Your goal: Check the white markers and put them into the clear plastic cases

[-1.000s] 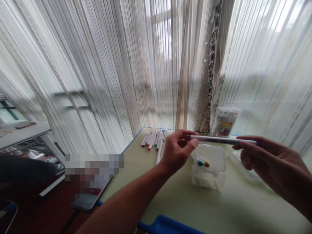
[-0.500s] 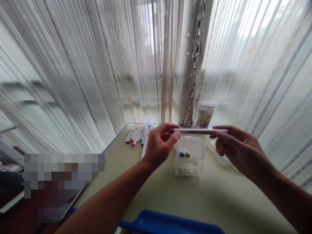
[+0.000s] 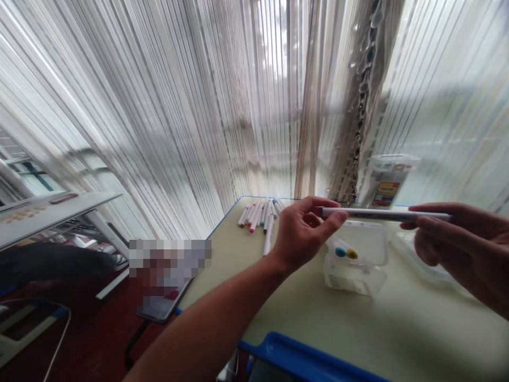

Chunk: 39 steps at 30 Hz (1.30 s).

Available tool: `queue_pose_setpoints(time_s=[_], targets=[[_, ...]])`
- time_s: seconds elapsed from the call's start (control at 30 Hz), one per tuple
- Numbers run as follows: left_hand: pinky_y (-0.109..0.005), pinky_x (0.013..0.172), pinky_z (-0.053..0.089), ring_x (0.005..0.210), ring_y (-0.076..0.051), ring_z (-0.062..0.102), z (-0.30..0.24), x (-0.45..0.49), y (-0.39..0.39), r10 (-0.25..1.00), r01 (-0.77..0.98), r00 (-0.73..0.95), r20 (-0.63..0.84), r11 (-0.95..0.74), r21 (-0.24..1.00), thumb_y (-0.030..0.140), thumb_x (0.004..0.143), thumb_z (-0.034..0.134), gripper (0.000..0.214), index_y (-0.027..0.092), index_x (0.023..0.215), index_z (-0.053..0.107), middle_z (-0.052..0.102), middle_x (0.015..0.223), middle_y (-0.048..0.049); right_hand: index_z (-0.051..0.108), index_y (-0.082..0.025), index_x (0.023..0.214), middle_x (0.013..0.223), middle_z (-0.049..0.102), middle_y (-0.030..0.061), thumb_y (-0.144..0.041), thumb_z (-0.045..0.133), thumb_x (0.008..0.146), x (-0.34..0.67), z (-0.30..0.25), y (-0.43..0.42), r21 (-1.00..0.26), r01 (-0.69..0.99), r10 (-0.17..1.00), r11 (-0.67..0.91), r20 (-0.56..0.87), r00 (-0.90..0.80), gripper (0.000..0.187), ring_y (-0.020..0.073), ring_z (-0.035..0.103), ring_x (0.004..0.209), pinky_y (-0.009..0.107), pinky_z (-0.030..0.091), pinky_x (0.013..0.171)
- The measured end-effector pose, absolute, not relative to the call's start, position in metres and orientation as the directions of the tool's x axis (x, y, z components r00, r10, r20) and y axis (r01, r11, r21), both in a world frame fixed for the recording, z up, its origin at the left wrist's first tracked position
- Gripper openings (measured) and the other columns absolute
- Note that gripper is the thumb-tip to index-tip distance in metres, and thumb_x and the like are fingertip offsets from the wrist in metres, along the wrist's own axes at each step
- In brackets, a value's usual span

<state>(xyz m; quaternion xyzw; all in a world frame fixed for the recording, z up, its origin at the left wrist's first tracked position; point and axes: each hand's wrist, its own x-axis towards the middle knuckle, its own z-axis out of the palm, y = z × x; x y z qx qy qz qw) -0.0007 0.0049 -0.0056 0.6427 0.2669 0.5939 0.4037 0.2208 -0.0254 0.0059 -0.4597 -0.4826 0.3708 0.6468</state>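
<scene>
I hold a long white marker (image 3: 382,214) level above the table, one end in each hand. My left hand (image 3: 304,233) pinches its left end between thumb and fingers. My right hand (image 3: 457,239) pinches the right end. Just below the marker stands a clear plastic box (image 3: 353,265) with a blue-capped and a yellow-capped marker inside. Several more white markers (image 3: 260,215) with coloured caps lie loose at the far left corner of the pale green table (image 3: 318,318).
A clear tub with a red and yellow label (image 3: 387,180) stands at the back by the striped sheer curtain. A clear lid or tray (image 3: 421,260) lies to the right of the box. A blue chair edge (image 3: 302,358) is in front. A phone (image 3: 163,307) sits at the left table edge.
Both hands keep the same grip on the marker. The camera view has swung, shifting everything to the right in the picture.
</scene>
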Motion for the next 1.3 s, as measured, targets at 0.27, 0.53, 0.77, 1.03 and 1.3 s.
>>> queue_pose_setpoints(time_s=[0.27,0.53,0.77,1.03,1.3], targets=[[-0.018,0.047,0.035,0.054,-0.005,0.045,-0.0059,-0.0009,0.0059,0.827,-0.137,0.148,0.543,-0.526,0.839,0.038,0.075,0.081,0.032,0.015,0.094,0.07,0.063,0.073,0.0001,0.08,-0.02,0.081,0.056,0.063,0.0043,-0.042,0.092,0.056,0.2203,0.0065,-0.0252,-0.943,-0.046,0.926,0.33,0.314,0.21,0.036,0.0118,0.05,0.046,0.023,0.037,0.039],[-0.02,0.049,0.037,0.056,-0.006,0.047,-0.0098,-0.0014,0.0084,0.825,-0.115,0.147,0.546,-0.534,0.838,0.04,0.077,0.079,0.032,0.015,0.097,0.071,0.066,0.076,-0.0016,0.081,-0.02,0.079,0.049,0.058,0.0037,-0.048,0.093,0.051,0.2203,0.0077,-0.0259,-0.947,-0.032,0.931,0.32,0.308,0.195,0.042,0.0115,0.049,0.044,0.021,0.038,0.038],[-0.019,0.046,0.031,0.053,-0.005,0.043,-0.0054,-0.0023,0.0057,0.81,-0.116,0.155,0.566,-0.554,0.824,0.037,0.076,0.081,0.03,0.014,0.095,0.073,0.062,0.07,0.001,0.079,-0.019,0.084,0.064,0.069,0.0049,-0.037,0.091,0.062,0.2191,0.0067,-0.0253,-0.928,-0.109,0.925,0.357,0.336,0.177,0.03,0.0095,0.051,0.046,0.022,0.038,0.04],[-0.019,0.047,0.035,0.053,-0.006,0.046,-0.0008,-0.0011,0.0014,0.812,-0.068,0.14,0.567,-0.563,0.823,0.039,0.079,0.078,0.028,0.014,0.092,0.072,0.062,0.069,0.0006,0.079,-0.022,0.084,0.07,0.071,0.0044,-0.04,0.088,0.065,0.2183,0.0107,-0.0275,-0.927,-0.114,0.928,0.358,0.34,0.155,0.028,0.011,0.052,0.046,0.025,0.039,0.039],[-0.019,0.046,0.033,0.053,-0.006,0.043,-0.0056,-0.0003,0.0057,0.816,-0.053,0.146,0.56,-0.558,0.828,0.039,0.078,0.079,0.031,0.016,0.096,0.072,0.062,0.071,0.0005,0.078,-0.023,0.084,0.071,0.071,0.0054,-0.039,0.088,0.066,0.2243,0.0032,-0.0236,-0.932,-0.103,0.927,0.347,0.324,0.187,0.026,0.0112,0.051,0.048,0.024,0.037,0.038]])
